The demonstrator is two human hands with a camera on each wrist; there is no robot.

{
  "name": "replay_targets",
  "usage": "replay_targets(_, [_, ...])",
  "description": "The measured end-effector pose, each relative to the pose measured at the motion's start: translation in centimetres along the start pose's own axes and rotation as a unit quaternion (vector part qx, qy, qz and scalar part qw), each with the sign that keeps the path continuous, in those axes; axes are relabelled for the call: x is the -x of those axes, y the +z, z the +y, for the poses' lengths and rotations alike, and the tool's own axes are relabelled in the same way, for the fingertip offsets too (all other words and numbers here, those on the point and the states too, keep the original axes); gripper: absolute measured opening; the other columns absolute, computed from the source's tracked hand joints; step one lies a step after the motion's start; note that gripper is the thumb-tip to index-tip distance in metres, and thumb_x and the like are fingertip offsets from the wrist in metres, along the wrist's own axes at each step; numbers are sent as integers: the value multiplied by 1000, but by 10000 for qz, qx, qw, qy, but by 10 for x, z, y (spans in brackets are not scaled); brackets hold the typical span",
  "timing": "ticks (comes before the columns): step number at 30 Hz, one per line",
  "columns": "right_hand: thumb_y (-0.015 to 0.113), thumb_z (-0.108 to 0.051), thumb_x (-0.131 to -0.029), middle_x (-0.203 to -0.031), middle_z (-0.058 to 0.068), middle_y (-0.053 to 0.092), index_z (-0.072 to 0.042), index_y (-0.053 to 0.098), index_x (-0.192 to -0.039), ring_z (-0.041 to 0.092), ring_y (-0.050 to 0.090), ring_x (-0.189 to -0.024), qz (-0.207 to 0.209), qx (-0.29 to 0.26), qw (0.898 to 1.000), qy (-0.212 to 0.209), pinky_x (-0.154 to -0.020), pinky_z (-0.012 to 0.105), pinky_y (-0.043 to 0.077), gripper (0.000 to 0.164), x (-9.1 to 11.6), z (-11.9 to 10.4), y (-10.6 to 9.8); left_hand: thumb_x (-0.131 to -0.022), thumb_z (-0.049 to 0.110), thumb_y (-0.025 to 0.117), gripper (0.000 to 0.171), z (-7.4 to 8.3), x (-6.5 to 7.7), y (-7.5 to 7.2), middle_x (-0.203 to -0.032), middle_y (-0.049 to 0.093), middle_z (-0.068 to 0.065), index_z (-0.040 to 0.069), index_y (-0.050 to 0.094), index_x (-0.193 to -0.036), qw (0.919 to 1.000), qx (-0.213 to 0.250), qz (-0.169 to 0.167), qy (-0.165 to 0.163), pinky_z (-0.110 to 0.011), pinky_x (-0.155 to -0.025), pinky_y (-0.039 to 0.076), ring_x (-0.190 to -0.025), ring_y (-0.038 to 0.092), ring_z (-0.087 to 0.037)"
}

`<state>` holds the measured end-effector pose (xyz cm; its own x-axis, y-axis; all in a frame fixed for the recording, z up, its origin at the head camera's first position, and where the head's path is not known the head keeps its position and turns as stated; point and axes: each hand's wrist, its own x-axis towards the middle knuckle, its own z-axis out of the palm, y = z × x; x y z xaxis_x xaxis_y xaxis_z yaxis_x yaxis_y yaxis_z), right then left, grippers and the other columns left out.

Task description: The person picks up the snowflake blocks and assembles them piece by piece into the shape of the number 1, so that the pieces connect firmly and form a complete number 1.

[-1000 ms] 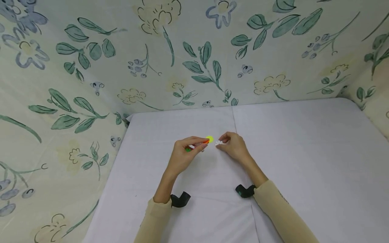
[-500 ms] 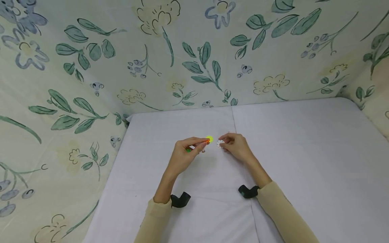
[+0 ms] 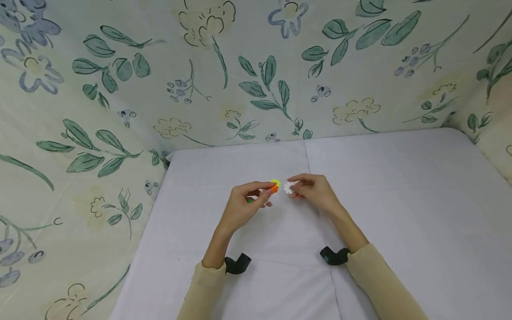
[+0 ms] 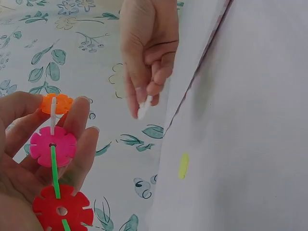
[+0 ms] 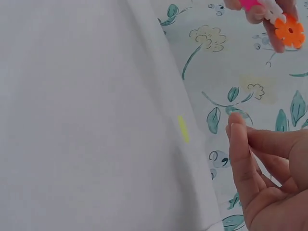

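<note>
My left hand (image 3: 240, 209) holds a chain of slotted building discs, pinching the orange disc (image 4: 62, 103) at its end between thumb and finger. Below the orange one, the left wrist view shows a white disc edge-on (image 4: 53, 115), a pink disc (image 4: 62, 148), a green disc edge-on (image 4: 55, 171) and a red disc (image 4: 53, 204), with more green under it. Opposite, my right hand (image 3: 314, 191) pinches a loose white disc (image 3: 288, 188), a small gap away from the orange disc. Fingers hide that white disc in the right wrist view.
A bright yellow piece (image 4: 184, 166) lies on the white cloth of the table (image 3: 380, 200), close behind the left fingertips in the head view. A floral curtain (image 3: 224, 66) hangs behind and to the left. Black wrist devices (image 3: 238, 263) sit at both cuffs.
The right wrist has swung a little outward, and the white disc now turns its face to the head camera. The orange disc has tilted into fuller view; the left arm stays nearly still.
</note>
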<state>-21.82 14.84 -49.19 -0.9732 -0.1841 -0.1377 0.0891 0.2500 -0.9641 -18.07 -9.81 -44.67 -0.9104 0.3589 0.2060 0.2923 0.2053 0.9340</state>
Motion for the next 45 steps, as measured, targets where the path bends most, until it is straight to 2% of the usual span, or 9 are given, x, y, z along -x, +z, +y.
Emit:
replay_targets(4, [69, -12, -100, -111, 23, 76, -4, 72, -125, 19, 79, -86, -153, -338, 9992, -136, -79, 28, 64, 27, 9, -12, -6, -100, 13, 69, 21, 0, 0, 1, -110, 77, -12, 9, 77, -120, 10000, -3, -2, 42, -29, -69, 61, -76, 74, -19])
replay_targets(8, [69, -10, -99, -111, 22, 76, -2, 70, -128, 16, 79, -87, -292, -630, 9973, -255, -81, 31, 64, 30, 17, -21, -9, -100, 14, 69, 21, -2, 0, 2, -111, 77, -12, 9, 77, -119, 10000, -27, -1, 16, -29, -70, 61, -76, 75, -18])
replay_targets(15, [72, -9, -97, -98, 5, 80, 1, 67, -131, 17, 80, -91, -494, -1024, 9929, -343, -84, 33, 64, 36, 30, -27, -11, -99, 14, 71, 19, -3, -1, 3, -109, 77, -11, 8, 78, -115, 9998, 166, -37, -41, -32, -71, 63, -77, 75, -22])
replay_targets(19, [72, -8, -97, -95, 1, 78, 3, 67, -130, 17, 80, -89, -441, -1162, 9909, -526, -83, 32, 64, 35, 33, -31, -10, -96, 11, 73, 17, -5, -1, 2, -107, 77, -11, 8, 79, -112, 9997, 214, -101, -22, -34, -69, 63, -77, 74, -20])
replay_targets(23, [73, -8, -96, -95, 2, 74, 3, 69, -128, 15, 80, -86, -260, -1193, 9899, -722, -80, 31, 64, 34, 36, -37, -5, -95, 8, 74, 17, -7, 0, 1, -106, 76, -12, 7, 80, -111, 9995, 302, -119, -1, -35, -68, 63, -77, 74, -22])
replay_targets(30, [73, -7, -96, -96, 4, 73, 3, 69, -128, 14, 79, -86, 25, -1303, 9876, -870, -82, 35, 64, 34, 42, -44, 5, -94, 14, 77, 17, -6, -1, 4, -105, 76, -10, 8, 81, -109, 9997, 203, -90, 91, -50, -68, 62, -79, 72, -22])
replay_targets(37, [76, -10, -94, -95, 7, 78, 2, 72, -124, 16, 80, -81, 512, -1379, 9848, -927, -79, 32, 64, 33, 47, -46, 18, -90, 11, 81, 13, -5, -2, 6, -101, 79, -11, 6, 82, -101, 9996, 167, 134, 196, -37, -71, 63, -82, 75, -18])
replay_targets(42, [77, -6, -92, -94, 22, 77, 4, 74, -118, 15, 79, -74, 860, -1203, 9794, -1373, -73, 31, 64, 28, 48, -44, 28, -90, 9, 81, 9, -3, -1, 8, -99, 80, -9, 6, 83, -98, 9990, -28, 339, 306, -26, -69, 60, -83, 74, -14])
replay_targets(45, [77, -6, -93, -91, 26, 76, 4, 75, -113, 13, 78, -69, 1106, -1094, 9734, -1681, -69, 29, 64, 23, 47, -42, 32, -89, 5, 81, 9, -2, 0, 9, -99, 80, -11, 4, 82, -98, 9984, -69, 405, 401, -24, -68, 60, -84, 73, -14])
